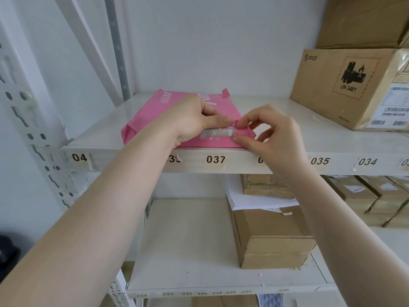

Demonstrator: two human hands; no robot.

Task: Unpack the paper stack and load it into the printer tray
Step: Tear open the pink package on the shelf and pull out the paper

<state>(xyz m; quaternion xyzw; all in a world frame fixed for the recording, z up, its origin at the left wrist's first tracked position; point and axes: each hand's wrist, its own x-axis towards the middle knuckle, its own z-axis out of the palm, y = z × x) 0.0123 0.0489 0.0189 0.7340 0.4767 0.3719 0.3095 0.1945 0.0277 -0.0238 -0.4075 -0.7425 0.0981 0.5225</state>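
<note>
A pink-wrapped paper ream [152, 111] lies flat on the upper white shelf [287, 127], its near end at the shelf's front edge. White glue residue shows along the opened seam on that near end. My left hand [194, 118] rests on top of the pack, its thumb and fingers pinching the wrapper flap at the seam. My right hand [272, 131] pinches the same pink flap from the right, thumb under, index finger on top. The paper inside is hidden by the wrapper. No printer is in view.
A brown PICO carton [345, 85] with a battery warning mark stands at the shelf's right, another carton on top of it. The lower shelf holds a cardboard box [272, 238] with loose white sheets [254, 200] and several small boxes at the right. A perforated steel upright [33, 129] stands at the left.
</note>
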